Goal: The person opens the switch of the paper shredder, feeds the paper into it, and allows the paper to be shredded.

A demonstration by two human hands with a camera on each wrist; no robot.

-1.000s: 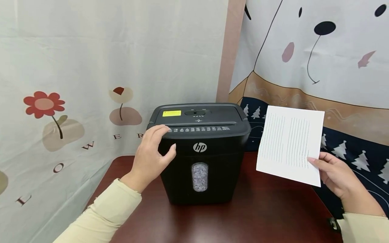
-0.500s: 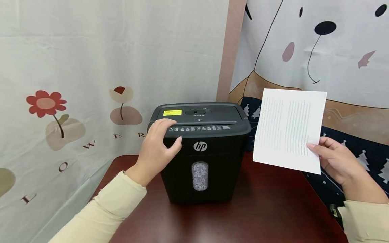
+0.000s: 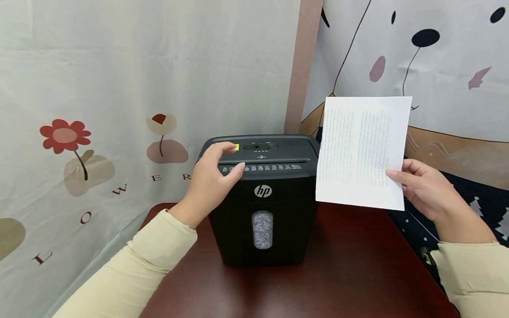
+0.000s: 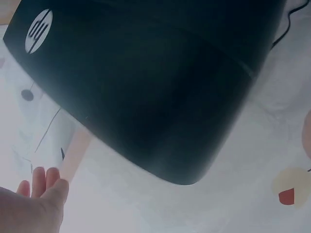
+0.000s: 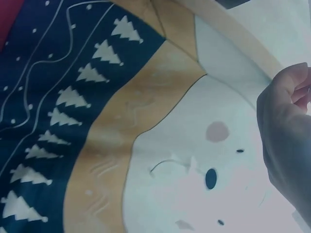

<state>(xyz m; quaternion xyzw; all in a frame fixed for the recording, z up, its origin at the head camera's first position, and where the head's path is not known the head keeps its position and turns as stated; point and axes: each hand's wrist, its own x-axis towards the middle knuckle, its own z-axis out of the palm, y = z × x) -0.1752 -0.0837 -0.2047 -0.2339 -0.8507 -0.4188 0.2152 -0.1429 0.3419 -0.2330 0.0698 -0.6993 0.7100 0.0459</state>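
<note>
A black HP paper shredder (image 3: pixel 290 216) stands upright on the table, with shredded paper showing in its front window (image 3: pixel 263 229). At its top left front, my left hand (image 3: pixel 208 183) is held with thumb and fingers apart, overlapping the yellow label (image 3: pixel 237 147) in the head view; nothing is in its grasp. The left wrist view shows this hand (image 4: pixel 36 206) below the shredder's dark body (image 4: pixel 146 82). My right hand (image 3: pixel 429 190) pinches a sheet of printed paper (image 3: pixel 359 150) by its lower right edge, raised beside the shredder. The right wrist view shows that hand (image 5: pixel 286 121) at its edge.
The dark red wooden table (image 3: pixel 350 269) extends in front of the shredder. A flower-printed curtain (image 3: pixel 226 66) hangs behind it, and a bear-patterned cloth (image 3: pixel 457 119) hangs at the right. A black cord (image 4: pixel 289 24) runs near the shredder in the left wrist view.
My right hand has raised the paper and brought it left to the shredder's right edge. The left hand has shifted up and slightly right over the shredder's top.
</note>
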